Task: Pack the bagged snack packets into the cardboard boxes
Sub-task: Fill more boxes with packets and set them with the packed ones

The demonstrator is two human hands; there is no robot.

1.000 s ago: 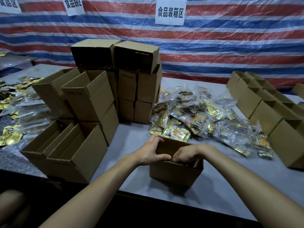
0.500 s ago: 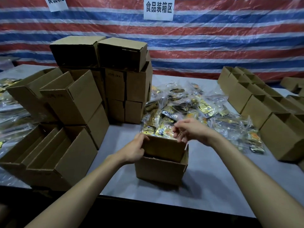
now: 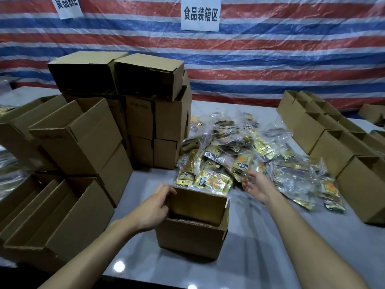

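A small open cardboard box [image 3: 191,239] stands on the grey table in front of me, its far flap raised. My left hand [image 3: 155,207] grips the box's left top corner, fingers curled over the edge. My right hand [image 3: 257,184] hovers to the right of the box with fingers spread, holding nothing, at the near edge of the pile of bagged snack packets [image 3: 239,161]. The packets are gold and black, in clear plastic bags, heaped behind and to the right of the box.
A tall stack of cardboard boxes [image 3: 133,113] fills the left and centre back. Open boxes [image 3: 48,222] lie at the front left. A row of open boxes [image 3: 333,147] lines the right side. A striped tarpaulin with white signs hangs behind.
My right hand has left the box top and moved right toward the packet pile, opening out. My left hand has stayed on the box's left corner. The view has shifted slightly.
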